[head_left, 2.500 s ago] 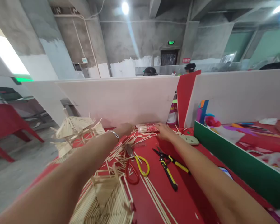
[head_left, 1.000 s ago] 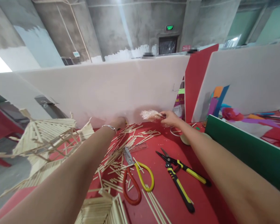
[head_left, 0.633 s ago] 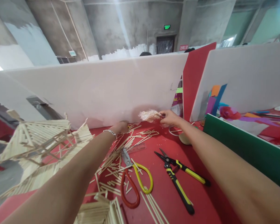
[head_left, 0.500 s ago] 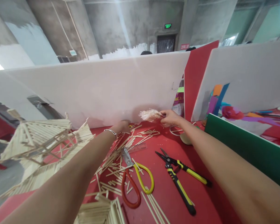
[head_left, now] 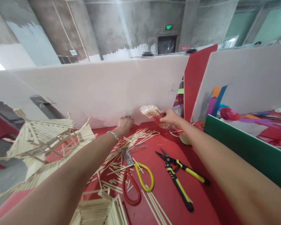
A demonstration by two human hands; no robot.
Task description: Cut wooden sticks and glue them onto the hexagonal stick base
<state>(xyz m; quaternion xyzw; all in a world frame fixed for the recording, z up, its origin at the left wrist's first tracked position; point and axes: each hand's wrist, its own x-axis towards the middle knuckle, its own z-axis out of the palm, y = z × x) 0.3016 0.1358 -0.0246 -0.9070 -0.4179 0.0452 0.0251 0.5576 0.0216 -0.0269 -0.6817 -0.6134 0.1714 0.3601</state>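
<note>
My right hand grips a clear plastic packet of thin sticks and holds it tilted above the red table, near the white divider board. My left hand, with a bracelet on the wrist, is closed in a loose fist just above the scattered wooden sticks; what is in it is hidden. Between my forearms lie red-and-yellow scissors and black-and-yellow cutters.
A stick-built model stands at the left, another stick structure at the bottom edge. A green board walls off the right side, with coloured paper beyond it. A red panel leans against the white dividers.
My right hand picked the packet up off the table and now tilts it. My left hand has lifted slightly off the stick pile and closed.
</note>
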